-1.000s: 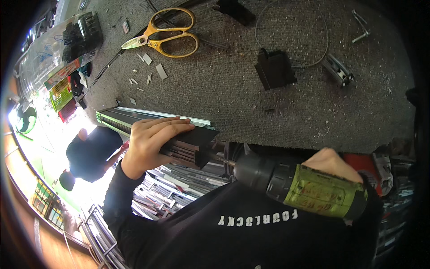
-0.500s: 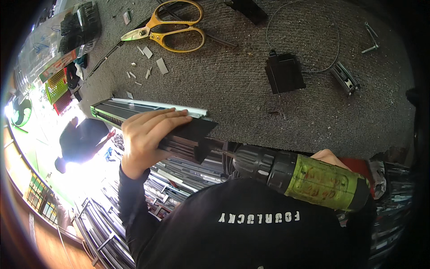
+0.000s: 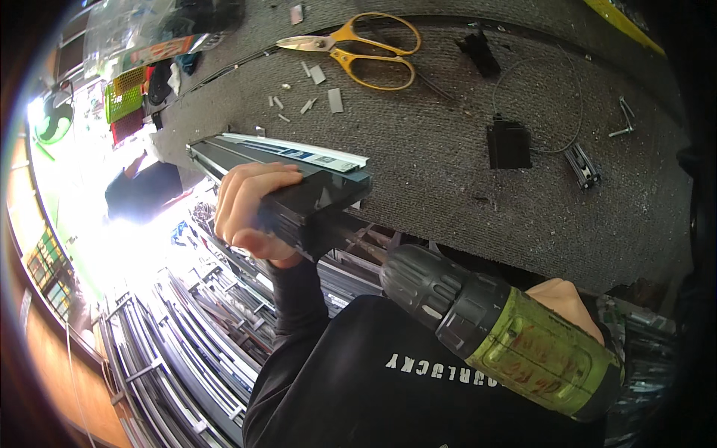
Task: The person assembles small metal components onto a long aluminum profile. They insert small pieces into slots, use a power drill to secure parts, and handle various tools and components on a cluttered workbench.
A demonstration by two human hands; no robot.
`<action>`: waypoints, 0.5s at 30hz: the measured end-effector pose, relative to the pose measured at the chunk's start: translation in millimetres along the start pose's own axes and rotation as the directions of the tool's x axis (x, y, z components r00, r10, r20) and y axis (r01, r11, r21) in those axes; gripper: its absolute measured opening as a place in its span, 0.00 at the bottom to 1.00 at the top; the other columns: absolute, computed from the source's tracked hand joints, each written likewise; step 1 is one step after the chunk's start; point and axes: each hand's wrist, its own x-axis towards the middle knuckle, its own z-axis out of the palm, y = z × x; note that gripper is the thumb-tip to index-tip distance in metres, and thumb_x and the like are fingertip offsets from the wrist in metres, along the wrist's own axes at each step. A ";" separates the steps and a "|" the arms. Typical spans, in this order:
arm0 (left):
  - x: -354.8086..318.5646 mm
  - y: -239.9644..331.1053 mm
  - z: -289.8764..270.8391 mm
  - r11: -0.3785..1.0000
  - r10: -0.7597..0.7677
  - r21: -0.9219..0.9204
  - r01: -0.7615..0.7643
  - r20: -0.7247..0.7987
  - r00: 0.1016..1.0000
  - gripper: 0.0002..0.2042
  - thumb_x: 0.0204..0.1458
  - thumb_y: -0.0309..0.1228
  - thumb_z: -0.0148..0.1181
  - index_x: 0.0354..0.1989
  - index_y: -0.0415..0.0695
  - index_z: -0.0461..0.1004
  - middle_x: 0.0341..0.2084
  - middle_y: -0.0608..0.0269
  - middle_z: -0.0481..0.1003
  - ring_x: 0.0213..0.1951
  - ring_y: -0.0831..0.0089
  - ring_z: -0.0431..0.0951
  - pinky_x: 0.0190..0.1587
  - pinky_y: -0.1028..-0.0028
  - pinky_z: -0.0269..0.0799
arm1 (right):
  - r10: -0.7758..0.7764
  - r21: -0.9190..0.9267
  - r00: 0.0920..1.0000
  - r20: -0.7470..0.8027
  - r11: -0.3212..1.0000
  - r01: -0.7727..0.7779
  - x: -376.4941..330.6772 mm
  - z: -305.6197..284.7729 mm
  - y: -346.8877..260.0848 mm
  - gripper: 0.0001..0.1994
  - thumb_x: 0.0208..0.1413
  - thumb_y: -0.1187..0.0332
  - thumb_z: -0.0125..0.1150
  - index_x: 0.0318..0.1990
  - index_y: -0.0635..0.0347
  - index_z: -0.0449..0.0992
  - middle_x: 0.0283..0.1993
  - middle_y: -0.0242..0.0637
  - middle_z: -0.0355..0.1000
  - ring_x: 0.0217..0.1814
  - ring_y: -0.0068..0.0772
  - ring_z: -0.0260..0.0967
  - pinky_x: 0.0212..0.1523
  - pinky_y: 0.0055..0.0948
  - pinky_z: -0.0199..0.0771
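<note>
My left hand (image 3: 250, 205) is wrapped round the near end of a dark aluminium profile (image 3: 328, 190), its fingers over the top and the thumb on the side. A white strip with a printed label (image 3: 321, 154) runs along the profile's far side. My right hand (image 3: 564, 302) is closed on a green and black cordless drill (image 3: 515, 347), whose body hides most of the fingers. The drill's bit (image 3: 367, 249) points at the profile's end; whether its tip touches or has entered, I cannot tell.
Yellow-handled scissors (image 3: 377, 52), pale offcuts (image 3: 335, 101), a black square piece (image 3: 509, 144) with a thin wire, a small metal part (image 3: 582, 166) and screws (image 3: 624, 119) lie on the grey carpeted bench (image 3: 441, 194). Long profiles (image 3: 172, 351) fill racks below left. A person (image 3: 146, 187) is beyond.
The view has turned, so the bench things sit further right. The profile's near end is tilted more toward me, and the drill slants more steeply, its rear lower. Both hands keep their hold.
</note>
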 end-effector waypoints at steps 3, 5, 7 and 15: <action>-4.3 2.0 -1.5 0.999 -0.028 -0.025 0.026 -0.063 0.998 0.40 0.66 0.57 0.29 0.19 0.37 0.80 0.19 0.53 0.80 0.26 0.62 0.80 0.37 0.67 0.73 | -0.019 -0.113 1.000 0.009 0.993 0.020 -1.0 0.3 0.6 0.20 0.47 0.70 0.68 0.47 0.76 0.79 0.31 0.52 0.80 0.28 0.45 0.82 0.27 0.32 0.81; -7.0 3.3 -2.7 0.997 -0.051 -0.055 0.046 -0.098 0.994 0.34 0.63 0.51 0.34 0.19 0.37 0.79 0.19 0.53 0.79 0.26 0.62 0.80 0.37 0.67 0.73 | -0.067 -0.233 0.997 0.036 0.970 0.073 0.2 -0.3 5.6 0.20 0.47 0.70 0.68 0.46 0.76 0.79 0.31 0.53 0.80 0.29 0.46 0.82 0.28 0.33 0.82; -8.9 5.2 -4.1 0.992 -0.087 -0.103 0.074 -0.130 0.988 0.31 0.60 0.48 0.37 0.19 0.37 0.79 0.19 0.54 0.79 0.26 0.62 0.80 0.38 0.67 0.73 | -0.125 -0.236 0.992 0.016 0.964 0.125 0.0 0.3 8.1 0.21 0.47 0.69 0.68 0.47 0.76 0.79 0.31 0.53 0.80 0.29 0.46 0.83 0.28 0.32 0.82; -2.7 9.5 -11.7 0.982 -0.037 -0.186 0.024 -0.070 0.997 0.28 0.58 0.45 0.38 0.19 0.37 0.78 0.17 0.55 0.77 0.24 0.64 0.78 0.34 0.67 0.71 | -0.078 -0.360 0.988 0.134 0.925 0.122 8.4 -0.6 -21.9 0.21 0.46 0.65 0.69 0.45 0.71 0.78 0.29 0.45 0.78 0.29 0.44 0.80 0.31 0.35 0.79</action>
